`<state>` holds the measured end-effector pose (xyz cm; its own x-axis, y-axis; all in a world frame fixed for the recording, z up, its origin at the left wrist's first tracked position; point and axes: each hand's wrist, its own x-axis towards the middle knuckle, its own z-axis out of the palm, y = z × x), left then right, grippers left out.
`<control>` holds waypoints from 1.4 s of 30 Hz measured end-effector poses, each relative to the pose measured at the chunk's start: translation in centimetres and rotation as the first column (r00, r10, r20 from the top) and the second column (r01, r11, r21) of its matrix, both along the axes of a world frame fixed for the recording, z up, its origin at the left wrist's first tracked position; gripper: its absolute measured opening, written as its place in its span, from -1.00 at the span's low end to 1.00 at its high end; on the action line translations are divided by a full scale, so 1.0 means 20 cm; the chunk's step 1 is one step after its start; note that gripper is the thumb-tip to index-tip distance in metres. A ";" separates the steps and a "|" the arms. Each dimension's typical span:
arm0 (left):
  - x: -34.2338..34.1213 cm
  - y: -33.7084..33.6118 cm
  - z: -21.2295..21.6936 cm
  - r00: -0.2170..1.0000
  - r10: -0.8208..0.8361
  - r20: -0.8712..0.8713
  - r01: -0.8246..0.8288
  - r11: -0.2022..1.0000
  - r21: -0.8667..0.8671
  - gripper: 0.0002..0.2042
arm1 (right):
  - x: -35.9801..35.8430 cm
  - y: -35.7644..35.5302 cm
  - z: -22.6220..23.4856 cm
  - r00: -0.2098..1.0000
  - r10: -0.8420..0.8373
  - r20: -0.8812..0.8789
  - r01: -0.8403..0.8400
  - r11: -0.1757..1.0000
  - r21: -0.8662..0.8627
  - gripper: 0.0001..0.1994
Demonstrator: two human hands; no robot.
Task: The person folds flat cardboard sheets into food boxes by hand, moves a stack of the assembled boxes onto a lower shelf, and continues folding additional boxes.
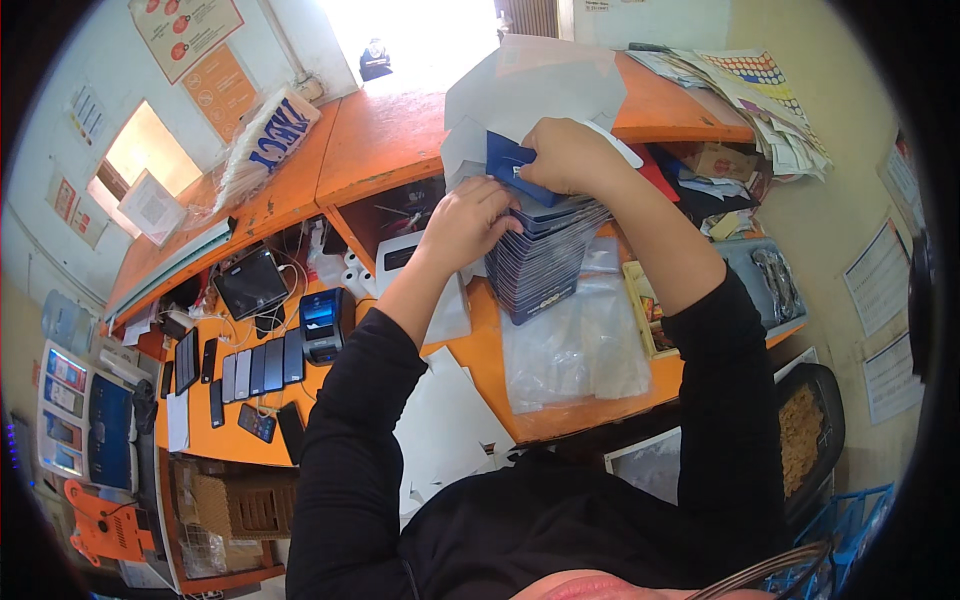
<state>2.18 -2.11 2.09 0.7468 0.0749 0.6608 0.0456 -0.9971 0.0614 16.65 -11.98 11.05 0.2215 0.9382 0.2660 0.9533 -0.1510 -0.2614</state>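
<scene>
A tall stack of dark blue flat packets in clear plastic sleeves rises from the orange desk in front of me. My right hand pinches a dark blue folder at the top of the stack, thumb across its face. My left hand has its fingers curled over the stack's left upper edge; its fingertips are partly hidden there. Behind both hands stands a large whitish translucent plastic sheet or bag. Loose clear plastic sleeves lie at the stack's foot.
An orange raised counter runs behind. Several phones, a card terminal and a tablet are on the left. White paper sheets lie near me. A yellow tray and a grey bin stand right.
</scene>
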 end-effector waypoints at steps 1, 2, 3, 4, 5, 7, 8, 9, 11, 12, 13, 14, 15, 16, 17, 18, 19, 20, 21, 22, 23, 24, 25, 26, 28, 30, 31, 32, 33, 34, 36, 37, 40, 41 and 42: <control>0.00 0.00 -0.01 0.999 -0.006 0.037 0.004 0.998 0.066 -0.79 | 0.00 0.00 0.00 1.000 -0.011 0.017 0.011 1.000 -0.008 -0.70; -0.01 0.00 -0.01 0.997 -0.014 0.074 0.004 0.991 0.131 -0.79 | -0.01 0.00 0.00 0.999 -0.021 0.035 0.021 1.000 -0.017 -0.70; -0.01 0.00 -0.01 0.997 -0.015 0.076 0.006 0.992 0.128 -0.79 | 0.00 0.00 -0.01 0.999 -0.022 0.037 0.023 1.000 -0.019 -0.70; 0.00 0.00 -0.02 0.995 -0.020 0.101 0.007 0.992 0.124 -0.79 | 0.00 0.01 -0.03 0.998 -0.028 0.061 0.028 1.000 0.004 -0.70; 0.00 0.00 -0.02 0.992 -0.025 0.126 0.009 0.993 0.120 -0.79 | 0.00 0.01 -0.04 0.996 -0.034 0.085 0.032 0.999 0.026 -0.71; -0.02 0.01 -0.03 0.986 0.007 0.164 -0.024 0.994 0.103 -0.79 | -0.03 0.00 -0.01 0.997 -0.014 0.078 0.018 0.999 -0.047 -0.72; -0.03 0.01 -0.03 0.979 0.036 0.201 -0.054 0.995 0.089 -0.80 | -0.05 -0.01 0.00 0.998 0.002 0.070 0.006 0.993 -0.115 -0.73; -0.02 0.00 -0.04 0.978 0.034 0.206 -0.053 0.995 0.087 -0.80 | -0.04 0.00 -0.02 0.997 0.001 0.075 0.008 0.993 -0.117 -0.73; 0.01 -0.02 -0.05 0.977 -0.020 0.212 0.009 0.999 0.053 -0.80 | -0.02 0.02 -0.09 0.989 -0.032 0.142 0.033 0.999 -0.004 -0.79; 0.01 -0.01 -0.06 0.977 -0.019 0.212 0.008 0.999 0.053 -0.80 | -0.04 0.03 -0.11 0.989 -0.032 0.143 0.033 0.999 -0.004 -0.79; 0.02 0.01 -0.08 0.971 -0.037 0.238 0.042 0.999 -0.017 -0.82 | -0.05 0.05 -0.12 0.988 -0.026 0.153 0.017 0.998 0.062 -0.81; 0.02 0.03 -0.10 0.963 -0.053 0.265 0.078 0.993 -0.086 -0.84 | -0.07 0.06 -0.14 0.986 -0.022 0.164 0.000 0.992 0.128 -0.82; 0.03 0.05 -0.12 0.963 -0.050 0.266 0.076 0.993 -0.086 -0.84 | -0.08 0.09 -0.18 0.986 -0.019 0.165 -0.002 0.992 0.128 -0.82; 0.02 0.06 -0.12 0.960 -0.047 0.275 0.066 0.996 -0.063 -0.86 | -0.10 0.10 -0.19 0.979 -0.038 0.199 0.001 0.983 0.182 -0.82; 0.02 0.06 -0.10 0.958 -0.043 0.285 0.056 0.998 -0.039 -0.88 | -0.12 0.11 -0.21 0.971 -0.058 0.232 0.001 0.972 0.237 -0.82; 0.03 0.06 -0.12 0.956 -0.041 0.292 0.054 0.998 -0.035 -0.88 | -0.13 0.12 -0.24 0.960 -0.059 0.273 -0.009 0.970 0.242 -0.77; 0.04 0.06 -0.13 0.947 -0.075 0.314 0.100 0.993 -0.065 -0.89 | -0.11 0.13 -0.24 0.958 -0.058 0.282 -0.015 0.969 0.248 -0.77; 0.06 0.06 -0.12 0.935 -0.108 0.337 0.146 0.985 -0.090 -0.90 | -0.09 0.14 -0.23 0.972 -0.078 0.222 0.028 0.975 0.220 -0.74; 0.06 0.07 -0.14 0.935 -0.105 0.339 0.143 0.986 -0.088 -0.90 | -0.10 0.14 -0.23 0.983 -0.101 0.155 0.072 0.981 0.182 -0.71; 0.06 0.09 -0.14 0.943 -0.121 0.311 0.166 0.978 -0.123 -0.89 | -0.10 0.14 -0.24 0.983 -0.097 0.158 0.067 0.980 0.187 -0.71; 0.06 0.10 -0.15 0.949 -0.138 0.284 0.188 0.969 -0.157 -0.88 | -0.10 0.15 -0.27 0.983 -0.065 0.171 0.028 0.977 0.210 -0.67; 0.06 0.09 -0.15 0.948 -0.134 0.289 0.183 0.971 -0.150 -0.88 | -0.10 0.16 -0.29 0.982 -0.032 0.186 -0.013 0.973 0.232 -0.62; 0.04 0.08 -0.15 0.933 -0.143 0.331 0.204 0.966 -0.159 -0.87 | -0.14 0.15 -0.28 0.981 -0.020 0.193 -0.028 0.970 0.240 -0.62; 0.02 0.07 -0.15 0.916 -0.151 0.372 0.226 0.960 -0.166 -0.86 | -0.19 0.12 -0.27 0.995 -0.048 0.090 0.030 0.982 0.189 -0.59; 0.03 0.06 -0.19 0.933 -0.107 0.344 0.189 0.959 -0.212 -0.84 | -0.26 0.04 -0.25 0.998 -0.067 0.013 0.064 0.988 0.141 -0.55; 0.02 0.07 -0.22 0.946 -0.085 0.314 0.179 0.942 -0.285 -0.79 | -0.32 -0.01 -0.26 0.998 0.012 0.055 -0.016 0.997 0.081 -0.50; 0.03 0.08 -0.23 0.946 -0.077 0.316 0.173 0.942 -0.287 -0.79 | -0.32 -0.01 -0.24 0.998 0.019 0.058 -0.023 0.997 0.078 -0.50; 0.04 0.11 -0.24 0.945 -0.058 0.322 0.142 0.960 -0.243 -0.82 | -0.31 -0.02 -0.23 0.997 0.072 0.034 -0.074 0.995 0.070 -0.50; 0.04 0.12 -0.26 0.946 -0.045 0.321 0.115 0.972 -0.203 -0.85 | -0.29 -0.03 -0.23 0.993 0.116 0.001 -0.116 0.991 0.061 -0.48; 0.03 0.10 -0.23 0.948 -0.050 0.313 0.120 0.970 -0.210 -0.85 | -0.23 -0.02 -0.27 0.982 0.189 -0.007 -0.171 0.903 0.394 -0.54; -0.05 0.08 -0.19 0.885 -0.017 0.465 0.028 0.999 -0.017 -0.82 | -0.08 0.02 -0.37 0.961 0.278 -0.001 -0.203 0.705 0.680 -0.58; -0.07 0.11 -0.21 0.883 -0.007 0.469 0.013 1.000 -0.010 -0.82 | 0.03 0.03 -0.38 0.949 0.284 -0.137 -0.030 0.513 0.858 -0.64; -0.05 0.26 -0.44 0.716 0.430 0.549 -0.100 0.843 -0.529 -0.48 | 0.64 0.04 -0.55 0.754 0.368 -0.545 0.528 0.156 0.835 -0.71; 0.03 0.30 -0.49 0.722 0.407 0.560 -0.073 0.849 -0.524 -0.48 | 0.91 0.06 -0.73 0.636 0.321 -0.701 0.659 0.246 0.711 -0.73; 0.06 0.33 -0.55 0.810 0.388 0.439 0.003 0.746 -0.666 -0.43 | 1.04 0.10 -0.88 0.506 0.318 -0.802 0.671 0.439 0.597 -0.71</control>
